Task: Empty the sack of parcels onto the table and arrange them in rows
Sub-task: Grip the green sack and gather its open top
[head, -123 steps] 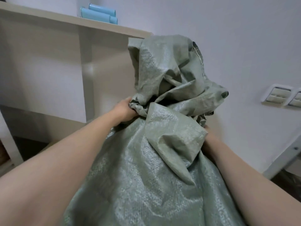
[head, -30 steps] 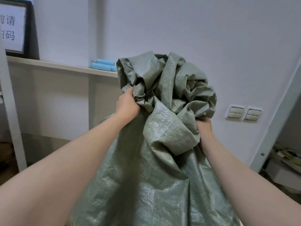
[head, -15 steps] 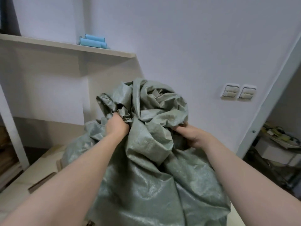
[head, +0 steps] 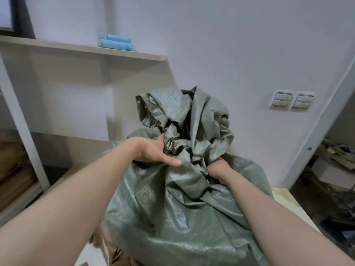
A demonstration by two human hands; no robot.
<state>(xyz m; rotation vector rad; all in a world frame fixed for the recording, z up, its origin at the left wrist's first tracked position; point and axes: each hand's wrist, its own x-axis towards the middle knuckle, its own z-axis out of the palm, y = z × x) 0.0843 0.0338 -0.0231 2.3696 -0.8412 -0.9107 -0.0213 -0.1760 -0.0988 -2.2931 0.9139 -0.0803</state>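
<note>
crinkly grey-green woven sack (head: 182,217) slumps on the pale table (head: 288,206). my right hand (head: 219,169) clenches a fold; left hand (head: 153,152) lies on the bunched neck, thumb straight, fingers buried, grip unclear.

We see the grey-green woven sack (head: 172,217) slumped on the pale table (head: 286,202), its body bulging and its upper end bunched into crumpled folds. The right hand (head: 219,169) grips that bunch low down, while the left hand (head: 155,150) lies against it, fingers hidden in the folds. Under the sack's lower left edge we make out brown cardboard parcels (head: 107,250), partly covered.
</note>
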